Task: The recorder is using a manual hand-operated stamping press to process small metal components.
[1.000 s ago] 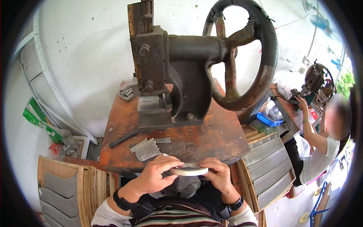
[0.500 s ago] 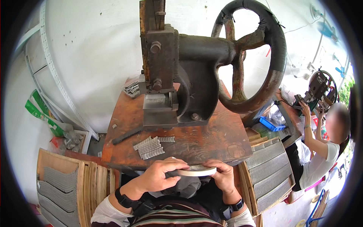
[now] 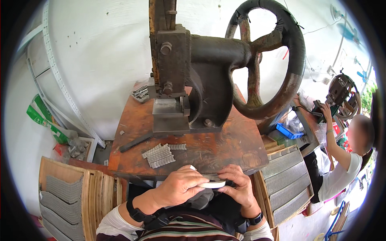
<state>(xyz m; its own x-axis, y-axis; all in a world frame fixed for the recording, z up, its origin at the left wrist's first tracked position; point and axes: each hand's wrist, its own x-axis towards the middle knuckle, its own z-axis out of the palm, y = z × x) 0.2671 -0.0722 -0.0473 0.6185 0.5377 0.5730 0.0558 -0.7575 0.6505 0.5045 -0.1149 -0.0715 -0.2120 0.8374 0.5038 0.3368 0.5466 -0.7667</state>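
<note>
A narrow roll of off-white tape (image 3: 214,184) is held between my hands, just in front of the wooden table's near edge. My left hand (image 3: 181,185) wraps the roll's left side, and its fingers hide that part. My right hand (image 3: 238,185) grips the right end, thumb below and fingers on top. Something pale shows above the left knuckles; I cannot make out what it is. Beyond my left hand, a small stack of ridged grey metal strips (image 3: 159,156) lies on the table (image 3: 209,154).
A heavy hand press (image 3: 171,64) with a large handwheel (image 3: 295,60) stands on the table. A dark metal bar (image 3: 135,143) lies before it. Wooden trays of grey strips stand left (image 3: 85,201) and right (image 3: 263,193). At far right, a person (image 3: 341,172) works at another press.
My left hand has shifted right and closed around more of the tape roll, hiding its left half. The roll is tilted slightly. The other person's arm has moved at the far press.
</note>
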